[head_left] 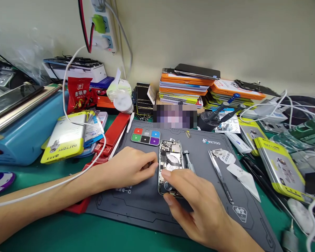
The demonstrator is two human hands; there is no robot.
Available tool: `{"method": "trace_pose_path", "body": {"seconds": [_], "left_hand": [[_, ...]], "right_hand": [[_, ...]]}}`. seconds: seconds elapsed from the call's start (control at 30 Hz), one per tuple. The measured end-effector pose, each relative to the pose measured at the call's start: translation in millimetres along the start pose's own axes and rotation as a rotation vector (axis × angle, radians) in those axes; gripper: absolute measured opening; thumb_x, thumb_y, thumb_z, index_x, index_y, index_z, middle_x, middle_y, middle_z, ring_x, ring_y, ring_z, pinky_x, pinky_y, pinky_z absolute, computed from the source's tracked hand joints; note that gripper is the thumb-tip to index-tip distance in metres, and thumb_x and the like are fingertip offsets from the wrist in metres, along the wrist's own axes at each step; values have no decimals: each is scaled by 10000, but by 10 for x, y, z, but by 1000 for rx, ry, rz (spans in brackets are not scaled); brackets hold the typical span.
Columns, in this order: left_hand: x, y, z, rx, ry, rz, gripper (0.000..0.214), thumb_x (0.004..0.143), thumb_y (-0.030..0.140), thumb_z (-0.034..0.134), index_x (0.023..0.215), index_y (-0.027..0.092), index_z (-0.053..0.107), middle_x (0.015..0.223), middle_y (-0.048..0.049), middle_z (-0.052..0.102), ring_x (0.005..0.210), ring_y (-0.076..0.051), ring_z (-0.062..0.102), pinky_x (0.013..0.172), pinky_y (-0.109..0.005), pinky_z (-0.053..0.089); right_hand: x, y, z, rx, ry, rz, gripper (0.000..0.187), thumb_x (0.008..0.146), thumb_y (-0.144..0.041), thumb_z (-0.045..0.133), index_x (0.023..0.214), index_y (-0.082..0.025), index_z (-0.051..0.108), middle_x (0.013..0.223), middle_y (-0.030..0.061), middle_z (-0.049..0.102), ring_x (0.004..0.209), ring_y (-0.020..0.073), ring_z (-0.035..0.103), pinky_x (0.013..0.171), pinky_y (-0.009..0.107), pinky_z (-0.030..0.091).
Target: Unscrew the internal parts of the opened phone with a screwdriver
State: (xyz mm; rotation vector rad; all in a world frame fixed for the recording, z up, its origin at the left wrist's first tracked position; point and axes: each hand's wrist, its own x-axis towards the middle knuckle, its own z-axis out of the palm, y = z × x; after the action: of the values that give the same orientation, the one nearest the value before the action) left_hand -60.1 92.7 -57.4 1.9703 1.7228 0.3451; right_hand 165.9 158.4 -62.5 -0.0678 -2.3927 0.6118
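An opened phone [170, 159] with its insides showing lies upright on a dark grey work mat [147, 206]. My left hand [128, 168] rests on the mat at the phone's left edge, fingers curled and pinched against its side. My right hand [191, 199] covers the phone's lower end and pinches a small dark screwdriver [166, 186] with thumb and forefinger, tip down on the phone. A second screwdriver [188, 160] lies just right of the phone. Tweezers [220, 176] lie further right on the mat.
A colour-squared screw tray [145, 136] sits above my left hand. Battery boxes [65, 138] and a blue machine [21, 122] stand left, a red tool [112, 140] beside them. Stacked boxes [183, 87] line the back; more battery boxes [278, 164] and cables crowd the right.
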Motion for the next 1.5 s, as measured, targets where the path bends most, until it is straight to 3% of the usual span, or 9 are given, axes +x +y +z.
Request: {"method": "trace_pose_path", "body": {"seconds": [0.23,0.73,1.0,1.5], "left_hand": [[7,0,5,14,-14,-6,261,990,402,393,859,208,508,682,53,584,612,-102,487,597,-269,202],[-10,-13,8,33,26,28,258,999,381,404,824,202,466,649,49,534,584,-100,445,578,-269,202],[-17,4,-10,3,-16,10,246,996,385,394,843,204,460,703,40,580,623,-115,462,607,-270,219],[-21,15,-15,21,-27,-5,245,991,393,373,858,212,469,718,40,594,643,-122,499,617,-273,212]], "right_hand": [[-9,12,-4,4,7,6,543,907,-37,588,1431,-71,448,1194,126,639,1087,168,588,901,314,525],[-43,54,-12,126,-17,3,653,862,46,408,1505,-71,397,1314,109,580,1103,157,561,886,334,503],[5,22,10,-27,41,-9,578,896,-88,679,1430,-106,459,1218,119,655,1056,176,613,867,327,542],[0,12,13,-108,72,-26,539,904,-105,679,1408,-97,486,1256,130,599,1187,167,562,970,312,533]]}}
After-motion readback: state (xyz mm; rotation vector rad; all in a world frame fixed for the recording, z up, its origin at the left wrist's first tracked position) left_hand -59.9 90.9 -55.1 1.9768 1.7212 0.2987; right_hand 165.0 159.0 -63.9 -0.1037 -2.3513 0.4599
